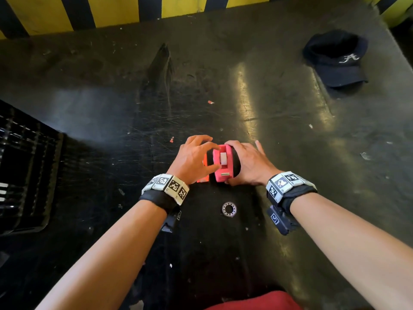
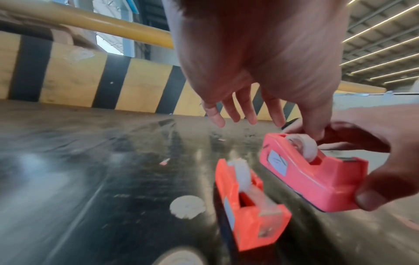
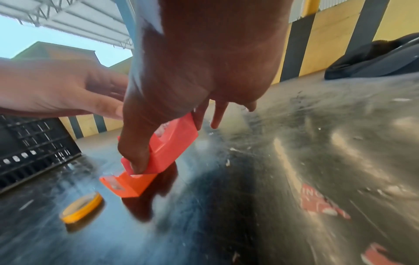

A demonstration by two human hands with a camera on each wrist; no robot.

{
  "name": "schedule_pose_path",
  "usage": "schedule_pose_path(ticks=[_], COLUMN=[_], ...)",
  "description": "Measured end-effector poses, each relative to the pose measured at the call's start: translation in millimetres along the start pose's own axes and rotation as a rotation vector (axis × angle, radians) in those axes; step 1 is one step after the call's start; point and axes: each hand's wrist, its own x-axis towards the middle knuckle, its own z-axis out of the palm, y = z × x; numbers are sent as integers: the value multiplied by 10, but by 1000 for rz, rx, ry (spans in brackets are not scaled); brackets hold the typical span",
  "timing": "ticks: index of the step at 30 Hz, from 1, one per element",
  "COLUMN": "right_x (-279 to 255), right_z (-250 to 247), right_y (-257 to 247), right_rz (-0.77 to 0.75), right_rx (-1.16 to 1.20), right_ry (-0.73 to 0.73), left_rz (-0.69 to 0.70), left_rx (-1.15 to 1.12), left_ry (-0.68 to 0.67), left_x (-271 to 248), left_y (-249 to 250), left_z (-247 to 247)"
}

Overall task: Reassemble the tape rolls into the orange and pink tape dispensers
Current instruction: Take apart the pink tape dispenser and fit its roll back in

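My right hand (image 1: 245, 162) grips the pink tape dispenser (image 1: 222, 163), thumb on its cutter end (image 3: 136, 161) and fingers behind the far end. It is tilted just above the dark table (image 1: 100, 104). A white tape roll (image 2: 303, 147) sits in its slot. My left hand (image 1: 199, 155) hovers beside it with fingers spread and straight, only the thumb (image 2: 315, 129) touching the dispenser by the roll. The orange dispenser (image 2: 249, 206) stands on the table left of the pink one, with a whitish roll (image 2: 242, 175) in it; my left hand mostly hides it in the head view.
A small loose tape ring (image 1: 229, 209) lies flat on the table just nearer to me than the dispensers. A black crate (image 1: 24, 175) stands at the left edge and a dark cap (image 1: 337, 59) at the far right. A yellow-and-black striped barrier (image 1: 111, 12) runs along the back.
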Motion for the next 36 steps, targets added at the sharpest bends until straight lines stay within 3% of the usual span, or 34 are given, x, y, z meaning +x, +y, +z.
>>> schedule_pose_path(ticks=[6,23,25,29,36], right_x=[-103,137,110,66,35], right_z=[-68,172,146,118,175], right_y=[-53,185,151,16,-172], right_rz=[-16,127,105,-16,-18], right_rx=[-13,-20,39,326,473], right_ry=[32,-103,-43,294,270], left_rz=[1,-26,-42,-60,-58], left_rx=[114,-39,-50,-98,-130], left_ry=[-79,10,1,-4,18], left_x=[131,75,54,-19,-151], left_y=[170,25,-10,-32,11], left_z=[10,-88,-96,-114,-134])
